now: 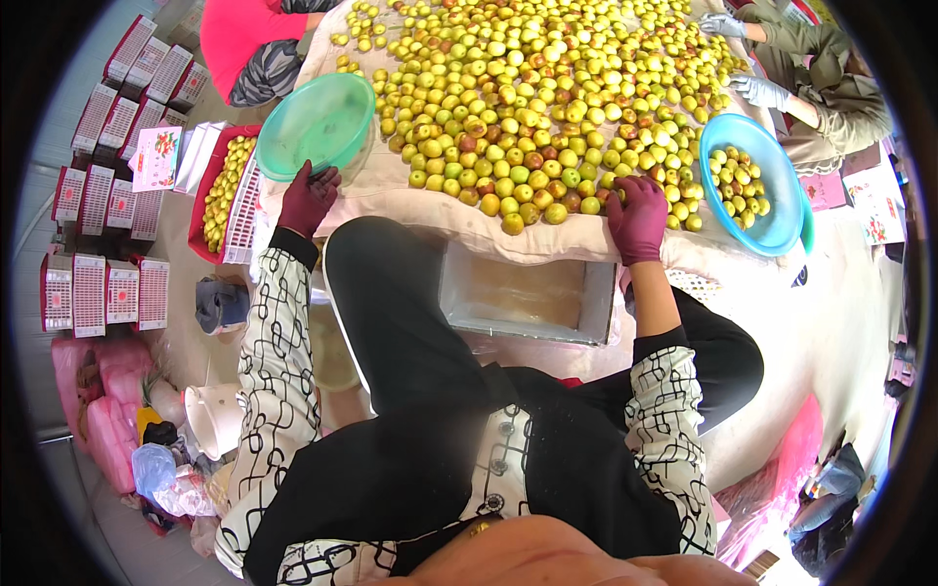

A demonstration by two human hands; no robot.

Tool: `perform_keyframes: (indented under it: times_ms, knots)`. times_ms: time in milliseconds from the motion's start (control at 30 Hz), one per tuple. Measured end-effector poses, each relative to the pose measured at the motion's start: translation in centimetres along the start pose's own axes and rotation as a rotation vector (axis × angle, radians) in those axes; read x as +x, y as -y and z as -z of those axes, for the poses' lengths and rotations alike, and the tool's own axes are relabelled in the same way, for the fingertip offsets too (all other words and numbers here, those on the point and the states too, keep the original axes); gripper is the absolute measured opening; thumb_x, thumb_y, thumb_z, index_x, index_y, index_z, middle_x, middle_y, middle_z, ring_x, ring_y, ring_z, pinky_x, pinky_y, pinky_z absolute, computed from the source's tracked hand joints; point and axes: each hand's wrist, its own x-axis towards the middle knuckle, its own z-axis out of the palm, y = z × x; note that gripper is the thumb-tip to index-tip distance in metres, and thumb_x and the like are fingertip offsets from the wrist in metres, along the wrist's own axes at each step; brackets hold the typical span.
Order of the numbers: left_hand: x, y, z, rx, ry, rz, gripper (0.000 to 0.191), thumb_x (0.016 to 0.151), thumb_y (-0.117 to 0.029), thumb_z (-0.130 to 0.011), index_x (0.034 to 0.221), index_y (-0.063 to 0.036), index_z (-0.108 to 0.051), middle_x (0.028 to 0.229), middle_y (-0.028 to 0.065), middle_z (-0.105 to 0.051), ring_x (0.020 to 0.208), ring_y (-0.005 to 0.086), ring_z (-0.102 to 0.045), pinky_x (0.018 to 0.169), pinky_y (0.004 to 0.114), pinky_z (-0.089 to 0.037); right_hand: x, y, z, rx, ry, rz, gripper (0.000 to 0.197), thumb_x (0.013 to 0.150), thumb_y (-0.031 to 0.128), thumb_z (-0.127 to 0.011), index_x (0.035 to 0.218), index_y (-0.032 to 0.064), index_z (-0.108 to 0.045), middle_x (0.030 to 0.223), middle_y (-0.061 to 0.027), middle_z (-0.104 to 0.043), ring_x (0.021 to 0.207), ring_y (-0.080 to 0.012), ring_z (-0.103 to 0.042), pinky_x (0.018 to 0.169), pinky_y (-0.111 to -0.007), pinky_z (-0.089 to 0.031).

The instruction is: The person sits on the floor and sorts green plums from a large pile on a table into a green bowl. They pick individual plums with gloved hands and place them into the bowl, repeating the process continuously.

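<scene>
Many green-yellow jujubes (513,117), some with brown patches, lie spread over a cloth-covered table (440,227). My left hand (308,199), in a maroon glove, is at the lower rim of a green plastic basin (319,124), fingers partly spread; whether it grips the rim cannot be told. My right hand (639,216), gloved alike, rests at the near edge of the fruit with its fingers curled round a jujube, mostly hidden. A blue plastic basin (784,198) with several jujubes in it stands to the right of that hand.
A red crate (198,212) of jujubes stands left of the table. Below the table edge is an open box (524,293). A co-worker's gloved hands (762,92) are at the right edge; another person (242,44) sits upper left. Stacked crates (89,293) and a white bucket (214,421) are at left.
</scene>
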Motion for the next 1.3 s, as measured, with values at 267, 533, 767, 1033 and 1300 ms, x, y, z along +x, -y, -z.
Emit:
perform_keyframes:
  times_ms: [267,533,767,1033,1300]
  knots:
    - [-1.4,5.5,-4.3,1.636,0.003,-0.842,0.031,0.095,-0.036,-0.063,0.08,-0.0087,-0.064,0.077,0.013,-0.065,0.073,0.0323,-0.065,0.066,0.042,-0.05,5.6,2.6,-1.7,0.045,-0.073,0.063,0.036,0.079,0.019,-0.075,0.112,0.0071,-0.069,0.122,-0.0188,-0.063,0.113,-0.0385,-0.058,0.095,-0.047,-0.048]
    - [3.0,6.8,-6.2,1.656,0.006,-0.68,0.028,0.093,-0.03,-0.063,0.075,-0.0088,-0.059,0.076,0.015,-0.063,0.077,0.0377,-0.064,0.068,0.049,-0.049,24.8,12.5,-18.1,0.004,0.225,0.305,0.056,0.082,0.04,-0.073,0.131,0.0154,-0.061,0.146,-0.0165,-0.049,0.134,-0.037,-0.046,0.11,-0.054,-0.036]
    - [3.1,7.0,-5.7,1.627,0.003,-0.621,0.03,0.092,-0.026,-0.066,0.073,-0.0067,-0.054,0.073,0.0142,-0.057,0.072,0.0374,-0.061,0.064,0.048,-0.046,32.2,16.0,-25.7,-0.331,0.452,0.406,0.056,0.082,0.061,-0.064,0.129,0.0303,-0.064,0.141,-0.0078,-0.054,0.139,-0.0305,-0.042,0.113,-0.06,-0.031]
    - [2.9,6.8,-6.4,1.617,0.006,-0.623,0.03,0.092,-0.027,-0.064,0.073,-0.0066,-0.053,0.073,0.0137,-0.056,0.072,0.0364,-0.06,0.065,0.046,-0.046,32.6,2.9,-17.1,-0.45,0.478,0.14,0.059,0.081,0.063,-0.061,0.135,0.0381,-0.059,0.156,-0.0115,-0.041,0.142,-0.038,-0.04,0.116,-0.062,-0.026]
    - [2.9,6.7,-6.5,1.644,0.01,-0.609,0.03,0.092,-0.03,-0.063,0.075,-0.0066,-0.056,0.075,0.0144,-0.059,0.074,0.0366,-0.061,0.067,0.047,-0.047,22.6,-6.8,-6.2,-0.356,0.484,-0.068,0.065,0.086,0.057,-0.063,0.144,0.0292,-0.052,0.151,-0.0158,-0.046,0.142,-0.0424,-0.036,0.116,-0.051,-0.036]
